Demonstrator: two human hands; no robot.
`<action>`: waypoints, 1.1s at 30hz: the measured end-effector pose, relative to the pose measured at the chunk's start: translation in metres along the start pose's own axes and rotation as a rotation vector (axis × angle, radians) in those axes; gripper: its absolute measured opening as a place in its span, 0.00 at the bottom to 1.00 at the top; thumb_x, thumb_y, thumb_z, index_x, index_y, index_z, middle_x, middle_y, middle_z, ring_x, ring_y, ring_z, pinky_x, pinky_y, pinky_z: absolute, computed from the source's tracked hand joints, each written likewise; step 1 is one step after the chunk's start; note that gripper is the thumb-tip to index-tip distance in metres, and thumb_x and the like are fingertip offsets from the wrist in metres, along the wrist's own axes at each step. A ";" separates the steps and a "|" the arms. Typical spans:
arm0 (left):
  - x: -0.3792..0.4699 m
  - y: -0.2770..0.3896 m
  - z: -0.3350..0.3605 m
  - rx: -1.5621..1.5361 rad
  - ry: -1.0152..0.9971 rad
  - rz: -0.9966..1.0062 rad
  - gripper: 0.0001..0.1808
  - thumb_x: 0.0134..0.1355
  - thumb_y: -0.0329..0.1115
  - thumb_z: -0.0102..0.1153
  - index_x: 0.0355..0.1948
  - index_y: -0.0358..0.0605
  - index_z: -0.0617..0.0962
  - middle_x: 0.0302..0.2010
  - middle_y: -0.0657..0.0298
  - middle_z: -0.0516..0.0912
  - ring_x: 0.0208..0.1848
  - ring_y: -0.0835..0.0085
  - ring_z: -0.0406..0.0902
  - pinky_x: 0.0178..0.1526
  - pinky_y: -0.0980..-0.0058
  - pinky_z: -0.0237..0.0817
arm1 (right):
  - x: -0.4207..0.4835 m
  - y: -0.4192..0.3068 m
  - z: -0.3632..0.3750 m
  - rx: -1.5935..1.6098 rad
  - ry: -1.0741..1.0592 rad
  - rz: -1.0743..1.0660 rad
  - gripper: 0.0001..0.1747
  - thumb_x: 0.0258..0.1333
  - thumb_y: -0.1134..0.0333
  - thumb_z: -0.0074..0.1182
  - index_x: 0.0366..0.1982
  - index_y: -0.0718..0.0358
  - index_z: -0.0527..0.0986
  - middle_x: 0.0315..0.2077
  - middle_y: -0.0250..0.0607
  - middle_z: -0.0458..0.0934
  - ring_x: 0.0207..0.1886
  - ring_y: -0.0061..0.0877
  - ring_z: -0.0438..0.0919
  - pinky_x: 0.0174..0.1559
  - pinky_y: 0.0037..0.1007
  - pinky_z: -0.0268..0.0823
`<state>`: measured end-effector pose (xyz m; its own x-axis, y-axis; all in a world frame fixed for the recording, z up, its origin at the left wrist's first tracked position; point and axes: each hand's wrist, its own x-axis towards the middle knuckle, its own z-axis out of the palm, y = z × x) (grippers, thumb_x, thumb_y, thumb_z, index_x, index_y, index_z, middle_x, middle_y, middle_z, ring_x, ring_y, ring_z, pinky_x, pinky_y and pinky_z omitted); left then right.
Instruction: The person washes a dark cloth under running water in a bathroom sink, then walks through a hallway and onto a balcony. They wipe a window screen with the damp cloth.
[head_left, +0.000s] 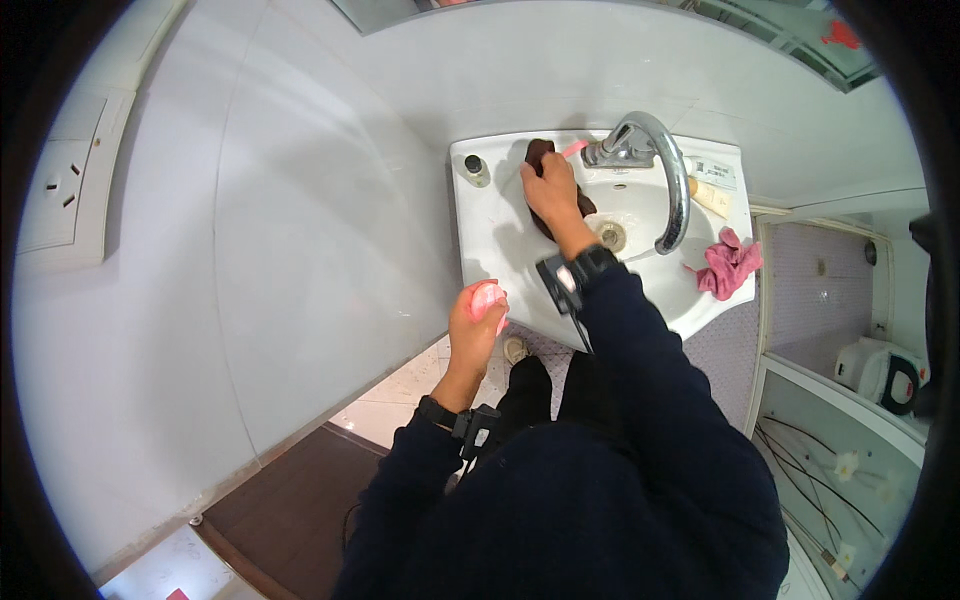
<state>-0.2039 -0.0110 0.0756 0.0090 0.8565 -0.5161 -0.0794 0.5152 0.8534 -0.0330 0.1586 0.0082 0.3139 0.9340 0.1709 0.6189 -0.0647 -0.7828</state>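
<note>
My left hand (473, 330) grips a small pink object (488, 298), rounded and partly covered by my fingers; it may be a bar of soap. It is held off the front left corner of the white ceramic washbasin (491, 225). My right hand (553, 189) is closed over a dark brown cloth (540, 152), which lies bunched on the basin's left deck and hangs over the bowl's rim. Behind that hand a pink strip (575, 148) shows beside the base of the chrome faucet (667, 172). The faucet's spout arches over the bowl, right of the drain (611, 237).
A small bottle with a black cap (475, 171) stands at the back left corner. Two tubes (711, 196) lie on the right deck. A crumpled pink cloth (727, 264) drapes over the right rim. A grey wall (322, 202) closes the left side; a mirror (795, 37) hangs behind.
</note>
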 end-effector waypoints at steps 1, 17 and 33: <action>-0.002 0.001 -0.002 -0.037 -0.005 -0.001 0.20 0.59 0.30 0.58 0.53 0.41 0.74 0.43 0.60 0.81 0.39 0.73 0.79 0.39 0.75 0.74 | 0.011 0.006 0.010 -0.081 -0.042 -0.047 0.19 0.53 0.58 0.55 0.35 0.71 0.76 0.44 0.58 0.76 0.48 0.53 0.72 0.53 0.46 0.64; -0.008 -0.003 -0.016 -0.049 0.140 -0.007 0.18 0.58 0.26 0.56 0.51 0.41 0.74 0.40 0.63 0.79 0.37 0.77 0.78 0.37 0.78 0.73 | -0.090 -0.015 0.052 -0.208 -0.423 -0.367 0.19 0.55 0.61 0.50 0.43 0.67 0.77 0.54 0.48 0.71 0.62 0.45 0.65 0.66 0.45 0.51; 0.121 -0.015 0.030 0.858 0.176 0.657 0.25 0.51 0.22 0.54 0.54 0.37 0.73 0.47 0.43 0.77 0.49 0.46 0.73 0.53 0.59 0.65 | -0.216 0.099 -0.184 -0.172 -0.777 -0.507 0.23 0.46 0.70 0.55 0.48 0.61 0.73 0.55 0.38 0.71 0.65 0.36 0.64 0.66 0.47 0.52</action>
<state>-0.1721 0.0860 0.0021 0.0710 0.9910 0.1133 0.7049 -0.1303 0.6973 0.0930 -0.1141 0.0034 -0.5510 0.8340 -0.0286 0.6677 0.4200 -0.6146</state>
